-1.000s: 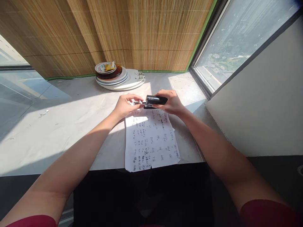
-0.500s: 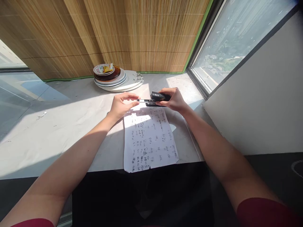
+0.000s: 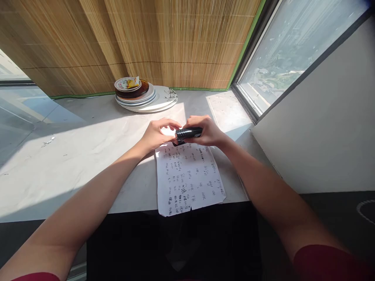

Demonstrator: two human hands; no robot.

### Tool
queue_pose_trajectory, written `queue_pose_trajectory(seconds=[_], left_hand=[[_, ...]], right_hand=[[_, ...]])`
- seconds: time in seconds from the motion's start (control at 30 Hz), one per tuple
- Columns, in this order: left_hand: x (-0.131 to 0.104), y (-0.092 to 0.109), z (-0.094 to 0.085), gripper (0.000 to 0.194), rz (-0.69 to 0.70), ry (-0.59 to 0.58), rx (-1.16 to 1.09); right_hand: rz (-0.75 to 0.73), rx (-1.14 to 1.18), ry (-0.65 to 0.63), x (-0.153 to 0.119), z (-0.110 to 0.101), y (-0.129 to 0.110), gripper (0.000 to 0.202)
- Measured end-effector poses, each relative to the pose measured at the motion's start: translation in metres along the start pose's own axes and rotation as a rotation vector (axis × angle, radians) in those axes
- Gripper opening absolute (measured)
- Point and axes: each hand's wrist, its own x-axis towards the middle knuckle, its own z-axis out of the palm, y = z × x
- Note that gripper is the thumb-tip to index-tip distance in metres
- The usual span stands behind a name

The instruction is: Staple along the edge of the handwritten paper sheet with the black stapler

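A black stapler (image 3: 189,132) lies on its side-to-side axis over the top end of a handwritten sheet of paper (image 3: 190,183). My right hand (image 3: 208,132) is wrapped around its rear part, fingers over the top and thumb below. At the stapler's front end is my left hand (image 3: 159,134), its thumb and curved fingers closed against the nose. The stapler's top arm lies close over its base, and the silver rail is no longer visible. Part of the stapler is hidden behind my right fingers.
A stack of plates (image 3: 136,95) with a small yellow packet (image 3: 133,82) on top stands at the back. Behind it hangs a bamboo blind (image 3: 175,43). The sheet overhangs the front edge of the pale counter (image 3: 96,156). A white wall (image 3: 316,117) rises at right.
The silver rail that my left fingers pinched has gone into the stapler, and the top arm has come down. Both hands and the stapler have moved slightly nearer, my left hand rightward.
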Motion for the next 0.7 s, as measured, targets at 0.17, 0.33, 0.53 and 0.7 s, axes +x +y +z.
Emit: queue_pose_trajectory(seconds=[0.17,0.33,0.53,0.7], left_hand=[[0.007,-0.023,-0.011,0.053,-0.017,-0.064,0.028],[0.002,-0.035,-0.021,0.024,0.095,-0.286,0.343],[-0.003,-0.017,-0.005,0.021,0.109,-0.255,0.382],[-0.002,-0.006,0.016,0.046,0.107,-0.356,0.462]], right_hand=[[0.073,-0.029,0.360,0.001,-0.012,0.024,0.035],[0.164,-0.103,0.589,-0.002,-0.028,0.058,0.039],[0.226,-0.162,0.361,-0.004,-0.024,0.074,0.039],[0.178,-0.169,0.238,-0.001,-0.015,0.066,0.043]])
